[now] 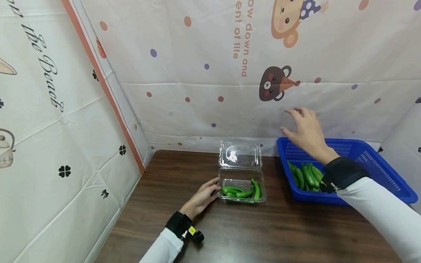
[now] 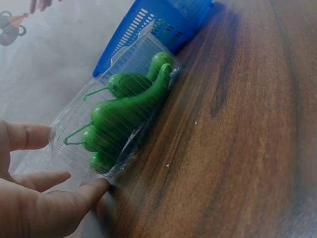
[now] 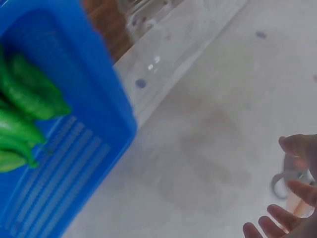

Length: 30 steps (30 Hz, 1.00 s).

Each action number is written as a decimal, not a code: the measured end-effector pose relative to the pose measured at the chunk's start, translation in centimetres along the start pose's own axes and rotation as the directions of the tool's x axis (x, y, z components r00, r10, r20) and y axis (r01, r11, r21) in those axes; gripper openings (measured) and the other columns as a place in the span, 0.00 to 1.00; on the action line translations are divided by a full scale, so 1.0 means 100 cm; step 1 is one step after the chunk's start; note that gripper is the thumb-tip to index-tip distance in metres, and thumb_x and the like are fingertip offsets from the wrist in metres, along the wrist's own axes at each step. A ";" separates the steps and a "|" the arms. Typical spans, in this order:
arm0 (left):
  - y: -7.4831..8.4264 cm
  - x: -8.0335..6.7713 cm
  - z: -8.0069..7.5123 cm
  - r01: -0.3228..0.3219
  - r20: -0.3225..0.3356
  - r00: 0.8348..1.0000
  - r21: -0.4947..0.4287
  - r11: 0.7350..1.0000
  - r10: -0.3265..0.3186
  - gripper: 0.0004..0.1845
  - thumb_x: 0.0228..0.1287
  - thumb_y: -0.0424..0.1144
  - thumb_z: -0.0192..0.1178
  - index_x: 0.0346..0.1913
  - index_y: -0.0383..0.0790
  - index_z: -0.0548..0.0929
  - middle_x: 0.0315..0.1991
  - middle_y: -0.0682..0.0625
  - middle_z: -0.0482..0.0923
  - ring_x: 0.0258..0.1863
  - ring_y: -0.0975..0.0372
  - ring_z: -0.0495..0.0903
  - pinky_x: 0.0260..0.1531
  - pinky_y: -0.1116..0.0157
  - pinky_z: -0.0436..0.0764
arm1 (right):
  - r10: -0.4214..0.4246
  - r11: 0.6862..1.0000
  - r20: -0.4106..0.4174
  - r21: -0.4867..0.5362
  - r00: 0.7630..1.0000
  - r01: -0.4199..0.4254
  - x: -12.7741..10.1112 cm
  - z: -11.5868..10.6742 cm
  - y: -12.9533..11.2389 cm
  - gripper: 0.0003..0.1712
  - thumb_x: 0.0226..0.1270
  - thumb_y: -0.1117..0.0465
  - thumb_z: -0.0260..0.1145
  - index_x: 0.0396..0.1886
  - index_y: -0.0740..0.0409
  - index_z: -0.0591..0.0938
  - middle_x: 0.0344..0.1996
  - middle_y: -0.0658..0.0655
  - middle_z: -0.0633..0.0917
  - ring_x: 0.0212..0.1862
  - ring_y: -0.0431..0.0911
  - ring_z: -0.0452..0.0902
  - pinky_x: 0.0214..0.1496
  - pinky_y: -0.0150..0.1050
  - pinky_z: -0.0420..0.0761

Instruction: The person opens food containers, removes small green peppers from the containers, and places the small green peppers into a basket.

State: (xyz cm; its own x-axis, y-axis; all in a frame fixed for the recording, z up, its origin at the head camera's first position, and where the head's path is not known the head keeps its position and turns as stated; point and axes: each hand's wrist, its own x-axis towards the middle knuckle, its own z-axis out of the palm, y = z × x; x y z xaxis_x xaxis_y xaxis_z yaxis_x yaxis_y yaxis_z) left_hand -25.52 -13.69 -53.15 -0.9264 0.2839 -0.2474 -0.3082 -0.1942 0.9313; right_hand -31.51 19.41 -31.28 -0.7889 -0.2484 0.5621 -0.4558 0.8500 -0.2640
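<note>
A clear plastic clamshell box (image 1: 241, 185) (image 2: 116, 109) sits open on the brown table, its lid (image 1: 240, 154) standing up behind it. Several green peppers (image 1: 243, 191) (image 2: 126, 111) lie inside. My left hand (image 1: 202, 197) (image 2: 44, 198) rests against the box's left end with straight fingers touching the plastic. My right hand (image 1: 304, 129) (image 3: 292, 198) hovers in the air above the far left corner of a blue basket (image 1: 369, 160) (image 3: 74, 163), fingers spread and holding nothing. More green peppers (image 1: 308, 175) (image 3: 25, 109) lie in the basket.
A wooden table (image 1: 262, 234) (image 2: 237, 139) carries the box and basket. Printed cloth walls (image 1: 198, 69) close in the left, back and right sides. The basket stands at the table's right rear, close to the box.
</note>
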 end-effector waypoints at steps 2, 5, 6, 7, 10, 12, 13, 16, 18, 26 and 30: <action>0.000 0.000 0.000 0.000 -0.001 1.000 -0.004 1.000 0.000 0.35 0.73 0.30 0.50 0.80 0.31 0.53 0.83 0.33 0.40 0.82 0.42 0.43 0.81 0.43 0.52 | -0.023 1.000 -0.011 0.011 1.000 0.023 0.001 0.002 -0.009 0.33 0.63 0.62 0.74 0.66 0.67 0.76 0.61 0.76 0.73 0.63 0.73 0.65 0.63 0.70 0.68; 0.000 0.000 0.000 0.004 -0.002 1.000 -0.009 1.000 -0.004 0.35 0.73 0.30 0.50 0.80 0.31 0.54 0.83 0.33 0.40 0.82 0.42 0.43 0.81 0.44 0.52 | -0.063 0.997 -0.022 0.035 0.998 0.064 0.002 0.005 -0.023 0.33 0.62 0.62 0.75 0.66 0.66 0.76 0.61 0.75 0.74 0.63 0.72 0.65 0.64 0.69 0.68; 0.000 0.000 0.000 0.005 -0.002 1.000 -0.007 1.000 -0.005 0.35 0.73 0.30 0.50 0.80 0.31 0.54 0.83 0.32 0.40 0.82 0.42 0.43 0.81 0.43 0.52 | -0.075 0.996 -0.024 0.045 0.997 0.076 0.003 0.005 -0.027 0.33 0.62 0.62 0.75 0.66 0.65 0.76 0.61 0.75 0.74 0.63 0.72 0.66 0.63 0.68 0.69; 0.000 0.000 0.000 0.005 -0.002 1.000 -0.006 1.000 -0.005 0.35 0.73 0.30 0.49 0.80 0.31 0.54 0.83 0.32 0.40 0.82 0.42 0.43 0.81 0.43 0.52 | -0.087 0.995 -0.027 0.051 0.996 0.088 0.003 0.006 -0.031 0.33 0.62 0.62 0.75 0.67 0.64 0.77 0.61 0.75 0.74 0.63 0.71 0.66 0.63 0.68 0.69; 0.000 0.000 0.000 0.006 -0.003 1.000 -0.004 1.000 -0.006 0.35 0.73 0.30 0.50 0.80 0.31 0.54 0.83 0.32 0.41 0.82 0.42 0.44 0.81 0.43 0.52 | -0.119 0.990 -0.034 0.070 0.992 0.121 0.003 0.007 -0.043 0.33 0.62 0.62 0.75 0.67 0.63 0.77 0.62 0.74 0.75 0.63 0.71 0.67 0.61 0.68 0.71; 0.000 0.000 -0.001 0.005 -0.002 1.000 -0.001 1.000 -0.005 0.35 0.73 0.30 0.50 0.80 0.31 0.54 0.83 0.32 0.41 0.82 0.42 0.44 0.81 0.43 0.52 | -0.138 0.987 -0.037 0.078 0.990 0.140 0.002 0.009 -0.049 0.34 0.62 0.62 0.75 0.67 0.62 0.77 0.62 0.73 0.75 0.63 0.70 0.67 0.61 0.69 0.72; 0.000 0.000 -0.001 0.006 -0.003 1.000 -0.003 1.000 -0.006 0.35 0.74 0.30 0.49 0.80 0.31 0.54 0.83 0.33 0.41 0.82 0.43 0.44 0.81 0.43 0.52 | -0.146 0.986 -0.038 0.081 0.989 0.149 0.002 0.010 -0.052 0.33 0.62 0.62 0.75 0.67 0.62 0.77 0.62 0.73 0.75 0.63 0.70 0.68 0.61 0.69 0.72; 0.001 0.000 0.000 0.002 0.003 1.000 0.000 1.000 -0.002 0.34 0.74 0.30 0.49 0.80 0.32 0.54 0.83 0.33 0.41 0.82 0.43 0.44 0.81 0.44 0.53 | -0.166 0.982 -0.028 0.092 0.986 0.167 -0.001 0.015 -0.059 0.34 0.61 0.63 0.76 0.67 0.62 0.76 0.62 0.73 0.75 0.63 0.69 0.69 0.62 0.68 0.74; 0.001 0.001 0.000 0.003 0.006 1.000 0.007 1.000 -0.003 0.35 0.74 0.30 0.49 0.80 0.32 0.54 0.83 0.33 0.40 0.82 0.42 0.44 0.81 0.44 0.53 | -0.171 0.980 -0.004 0.099 0.985 0.170 -0.004 0.022 -0.062 0.35 0.60 0.62 0.76 0.68 0.62 0.76 0.62 0.72 0.75 0.63 0.68 0.70 0.62 0.67 0.76; -0.001 -0.001 -0.004 0.006 -0.011 1.000 0.012 1.000 -0.005 0.35 0.74 0.31 0.50 0.80 0.33 0.54 0.83 0.35 0.39 0.82 0.42 0.43 0.81 0.43 0.52 | -0.196 0.973 0.177 0.153 0.965 0.170 -0.027 0.065 -0.068 0.39 0.57 0.63 0.79 0.69 0.61 0.75 0.64 0.71 0.75 0.61 0.64 0.73 0.56 0.58 0.83; 0.000 0.001 -0.001 0.010 -0.004 1.000 0.022 1.000 -0.010 0.35 0.74 0.32 0.50 0.81 0.33 0.54 0.83 0.35 0.40 0.82 0.42 0.44 0.81 0.43 0.53 | -0.195 0.973 0.255 0.169 0.947 0.155 -0.041 0.083 -0.065 0.38 0.57 0.64 0.79 0.69 0.59 0.76 0.63 0.70 0.75 0.61 0.63 0.74 0.52 0.54 0.85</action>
State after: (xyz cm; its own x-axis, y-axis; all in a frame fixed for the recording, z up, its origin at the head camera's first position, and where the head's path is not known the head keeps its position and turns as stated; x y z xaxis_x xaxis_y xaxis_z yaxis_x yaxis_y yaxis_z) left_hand -25.63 -13.79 -53.21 -0.9242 0.2820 -0.2575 -0.3124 -0.1709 0.9344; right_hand -28.75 11.03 -38.32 -0.7635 -0.5196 0.3835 -0.6354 0.7106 -0.3022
